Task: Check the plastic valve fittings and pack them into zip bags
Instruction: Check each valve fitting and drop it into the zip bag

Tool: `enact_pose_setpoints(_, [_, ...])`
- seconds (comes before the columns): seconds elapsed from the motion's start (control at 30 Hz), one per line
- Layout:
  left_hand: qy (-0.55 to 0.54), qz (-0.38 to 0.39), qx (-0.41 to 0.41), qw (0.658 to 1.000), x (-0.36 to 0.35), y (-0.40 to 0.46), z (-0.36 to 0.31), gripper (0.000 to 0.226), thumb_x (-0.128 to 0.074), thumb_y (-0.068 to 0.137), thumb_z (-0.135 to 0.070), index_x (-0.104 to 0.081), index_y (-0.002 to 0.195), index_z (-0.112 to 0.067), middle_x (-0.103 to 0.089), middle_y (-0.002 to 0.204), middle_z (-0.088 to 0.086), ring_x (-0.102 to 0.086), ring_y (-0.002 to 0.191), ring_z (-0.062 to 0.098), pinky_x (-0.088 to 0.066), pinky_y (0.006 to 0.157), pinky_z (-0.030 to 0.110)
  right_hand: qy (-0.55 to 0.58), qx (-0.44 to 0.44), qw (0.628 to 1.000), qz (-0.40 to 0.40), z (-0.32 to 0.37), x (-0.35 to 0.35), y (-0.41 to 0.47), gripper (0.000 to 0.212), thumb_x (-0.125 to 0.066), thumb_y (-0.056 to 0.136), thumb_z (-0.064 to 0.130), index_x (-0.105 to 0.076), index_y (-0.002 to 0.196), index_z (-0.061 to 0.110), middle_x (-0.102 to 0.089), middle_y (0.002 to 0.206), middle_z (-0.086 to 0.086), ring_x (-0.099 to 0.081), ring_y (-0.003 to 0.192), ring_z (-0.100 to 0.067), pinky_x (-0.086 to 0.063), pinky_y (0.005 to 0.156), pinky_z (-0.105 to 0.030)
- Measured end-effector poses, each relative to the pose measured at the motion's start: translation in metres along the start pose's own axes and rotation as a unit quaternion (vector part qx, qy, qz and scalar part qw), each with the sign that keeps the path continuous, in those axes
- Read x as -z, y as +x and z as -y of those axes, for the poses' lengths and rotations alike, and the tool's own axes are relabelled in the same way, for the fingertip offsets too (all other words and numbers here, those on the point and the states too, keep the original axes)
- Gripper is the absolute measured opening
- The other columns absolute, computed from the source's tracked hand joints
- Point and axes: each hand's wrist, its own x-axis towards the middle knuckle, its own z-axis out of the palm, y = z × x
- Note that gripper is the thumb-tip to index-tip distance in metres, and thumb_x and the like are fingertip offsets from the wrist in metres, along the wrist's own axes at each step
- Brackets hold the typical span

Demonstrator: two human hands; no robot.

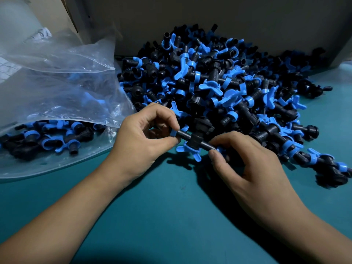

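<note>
I pinch the black plastic valve fitting with blue wing handle (192,142) at both ends, left hand (144,138) and right hand (245,161), and should roll it slowly, checking every side.

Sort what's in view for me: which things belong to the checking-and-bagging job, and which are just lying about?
Job:
- valve fitting, pinched at both ends by left hand and right hand
- pile of fittings
- zip bag, part filled

Lying about:
- cardboard box behind the bag
- grey panel behind the pile
- teal table
</note>
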Motion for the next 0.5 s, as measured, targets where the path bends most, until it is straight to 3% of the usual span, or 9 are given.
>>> enact_pose_setpoints(0.1, [0.024,0.008,0.006,1.000,0.0017,0.0009,0.0017,0.030,-0.081,0.072,0.004,-0.066,0.084,-0.020,-0.066,0.094,0.012,-0.060,0.087,0.040,-0.051,0.080,0.048,-0.006,0.007,1.000,-0.029,0.0000,0.0024,0.0018,0.011,-0.069,0.096,0.028,-0.069,0.106,0.024,-0.060,0.091,0.016,-0.058,0.089,-0.009,-0.041,0.080,-0.015])
enact_pose_setpoints(0.23, [0.043,0.021,-0.004,0.999,0.0014,0.0007,0.0023,0.037,-0.078,0.073,0.006,-0.065,0.082,-0.027,-0.066,0.094,0.004,-0.063,0.085,0.029,-0.053,0.079,0.036,0.001,0.019,0.998,-0.054,-0.0003,0.0043,0.0013,0.014,-0.073,0.094,0.023,-0.069,0.107,0.021,-0.061,0.095,0.012,-0.059,0.092,-0.011,-0.041,0.081,-0.014])
enact_pose_setpoints(0.5, [0.054,0.040,-0.022,0.998,0.0009,-0.0002,0.0023,0.038,-0.075,0.073,0.012,-0.063,0.080,-0.024,-0.063,0.093,0.004,-0.060,0.081,0.027,-0.050,0.076,0.028,0.029,0.035,0.996,-0.079,-0.0022,0.0055,0.0023,0.020,-0.079,0.086,0.008,-0.070,0.101,0.018,-0.063,0.100,0.009,-0.063,0.095,-0.006,-0.042,0.084,-0.008])
